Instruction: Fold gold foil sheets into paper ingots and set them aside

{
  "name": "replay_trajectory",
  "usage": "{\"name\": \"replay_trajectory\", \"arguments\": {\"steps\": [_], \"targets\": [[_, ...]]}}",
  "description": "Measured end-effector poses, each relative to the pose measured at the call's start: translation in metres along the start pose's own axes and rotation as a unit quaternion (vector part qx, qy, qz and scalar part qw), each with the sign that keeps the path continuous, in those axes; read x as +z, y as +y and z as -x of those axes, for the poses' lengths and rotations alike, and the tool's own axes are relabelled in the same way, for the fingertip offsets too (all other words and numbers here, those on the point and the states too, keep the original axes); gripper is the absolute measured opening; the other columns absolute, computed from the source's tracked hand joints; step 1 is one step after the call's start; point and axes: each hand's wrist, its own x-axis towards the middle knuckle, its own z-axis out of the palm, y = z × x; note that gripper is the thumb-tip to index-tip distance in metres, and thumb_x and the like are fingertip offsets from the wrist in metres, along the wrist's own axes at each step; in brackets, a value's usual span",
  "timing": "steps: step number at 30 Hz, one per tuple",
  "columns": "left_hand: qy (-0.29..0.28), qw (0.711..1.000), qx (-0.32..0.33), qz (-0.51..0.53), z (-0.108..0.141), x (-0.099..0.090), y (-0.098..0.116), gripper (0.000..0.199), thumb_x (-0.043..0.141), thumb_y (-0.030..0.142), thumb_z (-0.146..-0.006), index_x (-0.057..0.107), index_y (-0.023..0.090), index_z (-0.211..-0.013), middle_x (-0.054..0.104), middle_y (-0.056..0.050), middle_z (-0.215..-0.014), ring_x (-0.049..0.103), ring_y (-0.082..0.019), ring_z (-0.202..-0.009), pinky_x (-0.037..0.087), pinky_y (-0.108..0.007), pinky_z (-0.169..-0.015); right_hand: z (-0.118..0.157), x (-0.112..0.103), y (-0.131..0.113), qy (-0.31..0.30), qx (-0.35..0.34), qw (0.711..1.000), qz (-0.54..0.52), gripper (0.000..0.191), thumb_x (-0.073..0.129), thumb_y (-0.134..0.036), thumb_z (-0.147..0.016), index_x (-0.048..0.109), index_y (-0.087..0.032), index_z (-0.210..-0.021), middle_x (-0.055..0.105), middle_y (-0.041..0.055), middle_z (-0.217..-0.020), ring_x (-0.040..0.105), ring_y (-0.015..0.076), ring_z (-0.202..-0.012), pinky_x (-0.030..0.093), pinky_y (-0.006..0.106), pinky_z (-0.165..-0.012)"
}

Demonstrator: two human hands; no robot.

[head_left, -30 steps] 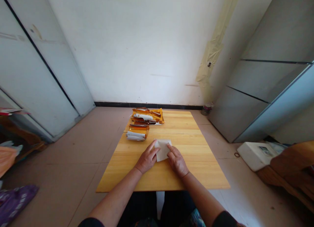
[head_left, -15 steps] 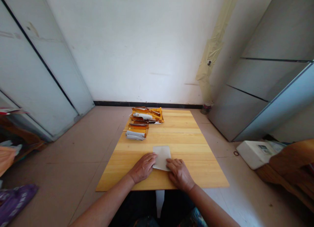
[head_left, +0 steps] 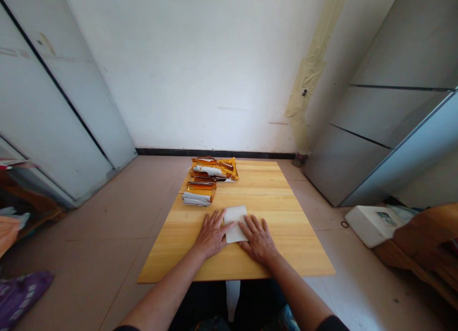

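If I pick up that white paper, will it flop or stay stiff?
The white paper looks thin, so it will probably bend and droop a little. It's likely very light too. If pushed, it might slide easily, since the table looks smooth.

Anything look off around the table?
A wrinkled cream strip runs down the wall corner, bulging as if peeling away. On the table, the far pile of orange-and-white packets looks splayed and untidy, unlike the squarer stack in front of it.

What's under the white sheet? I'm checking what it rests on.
The white sheet lies on the wooden tabletop between the left hand and right hand; the tabletop beneath it is hidden.
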Motion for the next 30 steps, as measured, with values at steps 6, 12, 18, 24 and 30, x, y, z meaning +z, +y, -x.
{"name": "replay_trajectory", "arguments": {"steps": [6, 12, 18, 24, 30], "targets": [[-0.058, 0.998, -0.026, -0.025, 0.009, 0.003, 0.006, 0.063, 0.06, 0.043, -0.077, 0.037, 0.038, -0.135, 0.017, -0.005, -0.152, 0.012, -0.035, -0.138, 0.01, -0.06, -0.107, 0.008, 0.001, -0.002, 0.022, -0.015, 0.999, 0.017, 0.061, 0.045, -0.054, -0.087, 0.031, -0.03, -0.141, 0.031, 0.0083, -0.146, 0.027, 0.0309, -0.133, 0.018, 0.055, -0.106], [-0.051, 0.998, -0.019, -0.027, 0.022, 0.007, 0.009, 0.069, 0.061, 0.046, -0.075, 0.033, 0.038, -0.137, 0.013, -0.004, -0.153, 0.008, -0.035, -0.139, 0.007, -0.061, -0.107, 0.019, -0.001, -0.006, 0.015, -0.029, 0.999, 0.015, 0.066, 0.042, -0.057, -0.086, 0.024, -0.029, -0.143, 0.027, 0.0078, -0.148, 0.024, 0.0317, -0.135, 0.019, 0.055, -0.106], [-0.069, 0.997, -0.014, -0.014, 0.021, 0.003, 0.008, 0.072, 0.063, 0.046, -0.073, 0.031, 0.039, -0.137, 0.012, -0.004, -0.153, 0.009, -0.035, -0.139, 0.008, -0.061, -0.108, 0.022, -0.002, -0.009, 0.01, -0.024, 1.0, 0.013, 0.065, 0.04, -0.057, -0.087, 0.024, -0.03, -0.144, 0.026, 0.0079, -0.148, 0.023, 0.0333, -0.135, 0.02, 0.057, -0.105], [-0.085, 0.996, -0.011, -0.009, 0.023, -0.006, 0.007, 0.074, 0.063, 0.047, -0.072, 0.029, 0.042, -0.138, 0.013, -0.004, -0.153, 0.009, -0.035, -0.139, 0.009, -0.061, -0.107, 0.023, -0.003, -0.016, 0.008, -0.011, 1.0, 0.006, 0.065, 0.04, -0.058, -0.087, 0.024, -0.03, -0.143, 0.026, 0.0073, -0.148, 0.023, 0.0331, -0.135, 0.019, 0.057, -0.105], [-0.087, 0.996, -0.01, -0.014, 0.028, -0.006, 0.01, 0.076, 0.064, 0.045, -0.072, 0.028, 0.042, -0.138, 0.01, -0.003, -0.154, 0.008, -0.035, -0.139, 0.008, -0.061, -0.108, 0.028, -0.005, -0.02, -0.001, -0.008, 1.0, 0.005, 0.066, 0.042, -0.057, -0.087, 0.022, -0.03, -0.144, 0.024, 0.0077, -0.149, 0.022, 0.0344, -0.135, 0.019, 0.058, -0.105]]}}
